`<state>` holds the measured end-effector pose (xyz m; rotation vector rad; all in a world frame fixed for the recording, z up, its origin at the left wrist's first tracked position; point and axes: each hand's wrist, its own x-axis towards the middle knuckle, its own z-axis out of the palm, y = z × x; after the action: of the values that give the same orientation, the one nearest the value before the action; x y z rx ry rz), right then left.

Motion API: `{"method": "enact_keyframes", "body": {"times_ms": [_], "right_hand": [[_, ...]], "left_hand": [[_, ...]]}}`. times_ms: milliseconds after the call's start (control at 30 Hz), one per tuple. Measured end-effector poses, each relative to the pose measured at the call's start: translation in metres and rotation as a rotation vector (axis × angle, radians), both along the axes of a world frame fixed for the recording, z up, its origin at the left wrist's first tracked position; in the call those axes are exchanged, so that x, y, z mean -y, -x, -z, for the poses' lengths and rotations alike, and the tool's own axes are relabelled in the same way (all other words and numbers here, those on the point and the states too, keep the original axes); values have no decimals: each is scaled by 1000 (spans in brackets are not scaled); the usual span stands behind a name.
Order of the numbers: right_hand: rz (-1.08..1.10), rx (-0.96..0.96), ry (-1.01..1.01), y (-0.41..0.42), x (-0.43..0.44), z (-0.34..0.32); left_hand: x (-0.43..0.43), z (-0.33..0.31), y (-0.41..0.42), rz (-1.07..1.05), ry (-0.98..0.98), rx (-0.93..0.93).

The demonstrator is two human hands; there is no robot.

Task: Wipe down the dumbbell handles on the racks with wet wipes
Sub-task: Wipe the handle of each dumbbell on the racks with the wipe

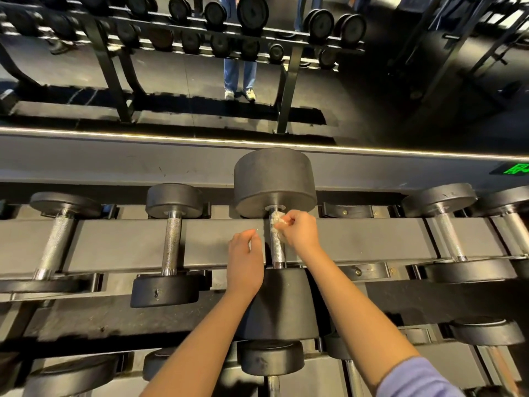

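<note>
Right hand [299, 229] pinches wipe [278, 222] on handle [277, 249] near rack's [114, 245] back edge, left hand [244, 262] loosely curled, empty; unbraced dumbbell [274, 181] may roll.

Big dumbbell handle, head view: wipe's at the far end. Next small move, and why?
Probably slide the right hand toward the near head, dragging the wipe along the handle. The wipe sits pinched against the handle just under the far head, and the knurled stretch below it is bare.
</note>
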<state>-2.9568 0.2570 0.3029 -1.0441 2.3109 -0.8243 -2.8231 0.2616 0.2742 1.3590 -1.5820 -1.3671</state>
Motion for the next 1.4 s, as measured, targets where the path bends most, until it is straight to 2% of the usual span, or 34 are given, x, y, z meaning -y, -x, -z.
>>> {"method": "enact_keyframes", "body": {"times_ms": [167, 233, 367, 567, 733, 867, 1067, 1133, 1267, 1400], "right_hand": [[-100, 49, -276, 5, -19, 9], [-83, 42, -261, 4, -18, 7], [26, 56, -49, -1, -8, 1], [-93, 112, -283, 5, -28, -4], [23, 197, -17, -5, -37, -19], [34, 280, 81, -9, -39, -21], [54, 356, 120, -16, -50, -22], [28, 303, 105, -22, -57, -24], [61, -77, 34, -41, -84, -10], [89, -165, 82, -45, -88, -3]], "left_hand": [[2, 3, 0, 20, 28, 5], [1, 3, -1, 37, 71, 3], [1, 2, -3, 55, 123, -26], [6, 12, 2, 82, -18, -42], [15, 7, 1, 269, -56, -103], [17, -5, 3, 385, -57, -126], [26, -16, 9, 370, 214, 13], [35, -17, 9, 305, 264, 47], [56, -9, 19, 208, 258, 96], [51, 2, 31, 282, 282, 148]]}}
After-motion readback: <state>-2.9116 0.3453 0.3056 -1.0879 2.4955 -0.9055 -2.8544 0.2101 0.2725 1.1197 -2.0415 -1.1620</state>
